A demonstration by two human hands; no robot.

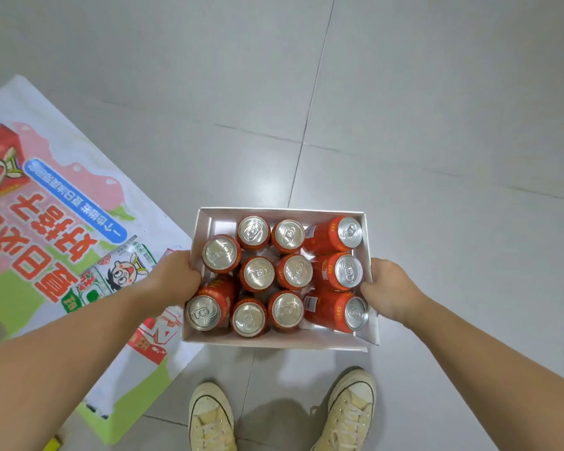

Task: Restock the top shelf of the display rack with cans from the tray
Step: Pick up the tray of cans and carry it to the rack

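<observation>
A shallow white cardboard tray [284, 212] hangs above the floor in front of me, filled with several red cans [258, 274] with silver tops. Most cans stand upright; three on the right side [336, 236] and one at the near left lean over. My left hand [173, 278] grips the tray's left wall, fingers curled over the rim. My right hand [389, 288] grips the right wall the same way. No display rack or shelf is in view.
A printed poster [56, 242] with red characters and cartoon figures lies on the grey tiled floor [437, 125] to the left. My two cream sneakers [210, 418] stand just below the tray. Open floor stretches ahead and to the right.
</observation>
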